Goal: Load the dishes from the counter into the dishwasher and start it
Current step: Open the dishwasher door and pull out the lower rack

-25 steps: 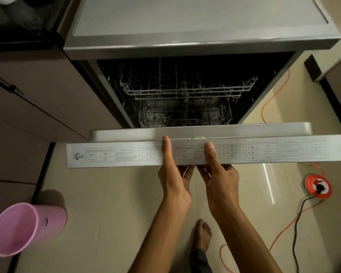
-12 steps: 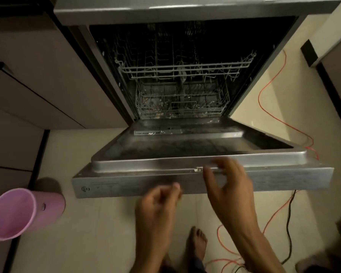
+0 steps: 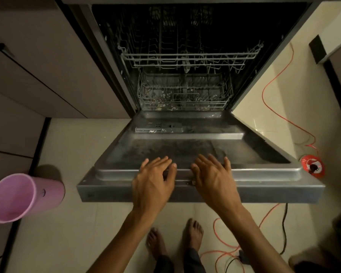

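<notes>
The dishwasher door [image 3: 264, 174] lies fully down, its steel inner face up. Behind it the dark tub shows an upper wire rack [image 3: 189, 60] and a lower wire rack [image 3: 183, 95], both pushed in, with no dishes visible. My left hand [image 3: 154, 182] and my right hand [image 3: 213, 178] lie palm down side by side on the door's front edge. Their fingers are spread and straight, pointing into the machine. Neither hand holds anything. No dishes or counter are in view.
A pink plastic bin [image 3: 22, 196] stands on the floor to the left. An orange cable [image 3: 274, 107] and a red socket reel [image 3: 312, 167] lie on the tiles at the right. Brown cabinet fronts [image 3: 37, 75] flank the left. My bare feet [image 3: 175, 237] stand below the door.
The door has swung from nearly shut down to flat. My hands let go of its top edge and now rest flat on its front edge.
</notes>
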Demonstrator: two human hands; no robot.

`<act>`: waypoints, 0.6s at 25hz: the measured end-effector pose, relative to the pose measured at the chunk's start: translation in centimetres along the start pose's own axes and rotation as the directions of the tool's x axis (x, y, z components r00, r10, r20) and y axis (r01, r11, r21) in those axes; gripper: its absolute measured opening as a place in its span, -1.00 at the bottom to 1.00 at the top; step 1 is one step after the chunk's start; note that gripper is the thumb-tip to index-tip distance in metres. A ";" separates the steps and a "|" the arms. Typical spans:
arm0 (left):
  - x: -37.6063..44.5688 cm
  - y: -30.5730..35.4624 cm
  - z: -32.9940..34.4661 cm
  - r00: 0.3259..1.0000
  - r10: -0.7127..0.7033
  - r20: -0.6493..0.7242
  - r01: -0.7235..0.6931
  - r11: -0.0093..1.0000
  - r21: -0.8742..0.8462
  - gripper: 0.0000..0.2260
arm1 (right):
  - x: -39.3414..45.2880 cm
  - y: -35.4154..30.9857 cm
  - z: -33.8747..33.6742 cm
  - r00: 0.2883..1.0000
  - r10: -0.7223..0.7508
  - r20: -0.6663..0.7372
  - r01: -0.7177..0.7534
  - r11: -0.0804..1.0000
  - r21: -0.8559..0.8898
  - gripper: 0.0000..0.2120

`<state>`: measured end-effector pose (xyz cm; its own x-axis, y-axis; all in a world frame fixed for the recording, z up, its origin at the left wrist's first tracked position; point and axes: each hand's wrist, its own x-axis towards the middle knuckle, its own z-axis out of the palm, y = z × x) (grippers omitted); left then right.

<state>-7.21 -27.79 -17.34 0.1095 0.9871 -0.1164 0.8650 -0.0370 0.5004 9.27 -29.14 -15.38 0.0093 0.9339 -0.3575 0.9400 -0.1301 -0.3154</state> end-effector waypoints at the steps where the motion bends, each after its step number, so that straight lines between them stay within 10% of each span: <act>1: -1.2 -0.6 0.9 0.997 -0.046 0.059 0.047 0.999 -0.016 -0.63 | -1.0 0.4 1.4 0.997 0.024 0.070 -0.026 1.000 0.016 -0.55; 6: -7.2 -5.4 7.3 0.888 -0.231 0.398 0.236 0.971 0.037 -0.55 | -4.6 2.2 11.0 0.928 0.136 0.346 -0.139 0.990 -0.014 -0.51; 15: -11.6 -12.3 18.7 0.813 -0.205 0.545 0.162 0.979 0.127 -0.50 | -5.7 6.2 24.8 0.862 0.128 0.491 -0.124 0.991 -0.041 -0.47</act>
<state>-10.01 -41.73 -38.15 0.1787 0.7254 -0.6647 0.9263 0.1037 0.3623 6.56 -43.52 -37.09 -0.0390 0.6245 -0.7800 0.9446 -0.2315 -0.2326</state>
